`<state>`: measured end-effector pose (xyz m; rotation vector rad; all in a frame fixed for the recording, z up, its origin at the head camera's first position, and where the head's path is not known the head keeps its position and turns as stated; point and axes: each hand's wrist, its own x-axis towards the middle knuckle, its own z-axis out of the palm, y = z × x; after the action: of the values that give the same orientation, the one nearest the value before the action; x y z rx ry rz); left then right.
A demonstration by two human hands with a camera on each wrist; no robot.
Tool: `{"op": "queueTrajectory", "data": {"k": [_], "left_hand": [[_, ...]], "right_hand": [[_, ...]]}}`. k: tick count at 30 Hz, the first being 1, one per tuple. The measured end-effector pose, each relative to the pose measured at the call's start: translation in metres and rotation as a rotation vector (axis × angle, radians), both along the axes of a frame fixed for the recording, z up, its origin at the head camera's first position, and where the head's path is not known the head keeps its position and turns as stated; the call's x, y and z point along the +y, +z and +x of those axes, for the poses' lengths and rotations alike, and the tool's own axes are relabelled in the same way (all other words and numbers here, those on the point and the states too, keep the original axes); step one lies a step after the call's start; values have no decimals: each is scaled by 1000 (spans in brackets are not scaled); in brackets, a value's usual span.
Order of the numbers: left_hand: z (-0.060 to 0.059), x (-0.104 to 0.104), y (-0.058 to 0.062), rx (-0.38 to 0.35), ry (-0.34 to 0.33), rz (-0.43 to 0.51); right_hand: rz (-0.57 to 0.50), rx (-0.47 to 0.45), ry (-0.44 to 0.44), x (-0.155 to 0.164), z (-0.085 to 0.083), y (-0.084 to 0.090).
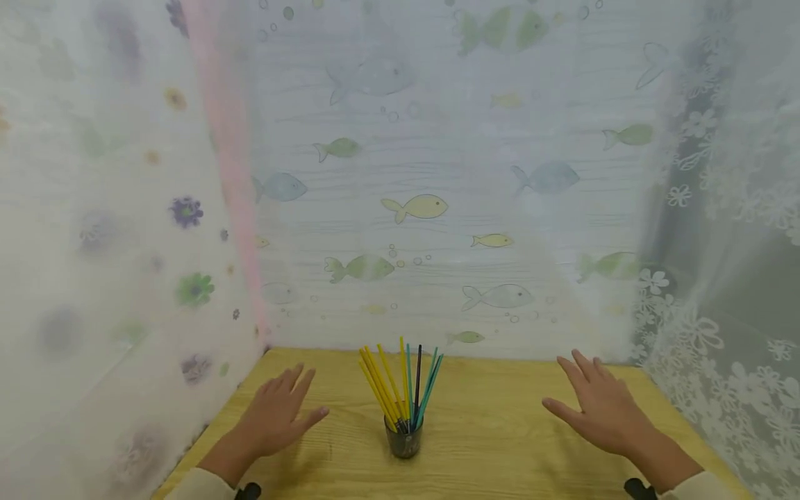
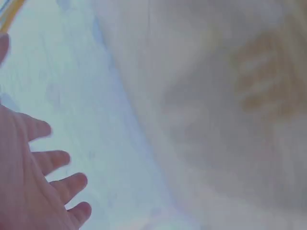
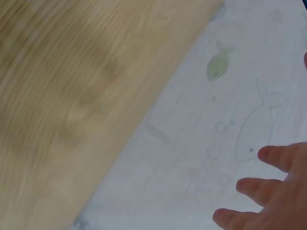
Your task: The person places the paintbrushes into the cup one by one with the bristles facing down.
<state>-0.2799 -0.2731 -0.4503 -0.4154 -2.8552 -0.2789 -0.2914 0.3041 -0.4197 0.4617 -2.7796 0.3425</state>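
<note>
Hovering flat with relaxed fingers, the left hand [image 1: 278, 413] and right hand [image 1: 600, 410] grasp nothing; all sticks [image 1: 400, 382] stand untouched in the cup [image 1: 403, 439].

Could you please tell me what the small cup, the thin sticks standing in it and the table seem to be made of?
The cup looks like dark, see-through plastic or glass: the stick ends show through its wall. The sticks, yellow, teal and one black, are thin, straight and evenly coloured, so probably plastic, though painted wood is possible. The table shows pale yellow wood grain with a matt finish, either wood or a printed laminate.
</note>
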Motion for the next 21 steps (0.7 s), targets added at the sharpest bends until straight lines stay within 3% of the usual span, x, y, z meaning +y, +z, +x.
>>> {"op": "queueTrajectory", "data": {"k": [4,9,21], "left_hand": [[5,-18,22,1,35,-76],[10,-24,39,-18,40,-90],[7,-25,35,-71,65,-56]], "right_hand": [[71,-12,-29,9,3,1],[89,-51,-34,8,6,-1],[120,-84,-67,9,8,-3]]}}
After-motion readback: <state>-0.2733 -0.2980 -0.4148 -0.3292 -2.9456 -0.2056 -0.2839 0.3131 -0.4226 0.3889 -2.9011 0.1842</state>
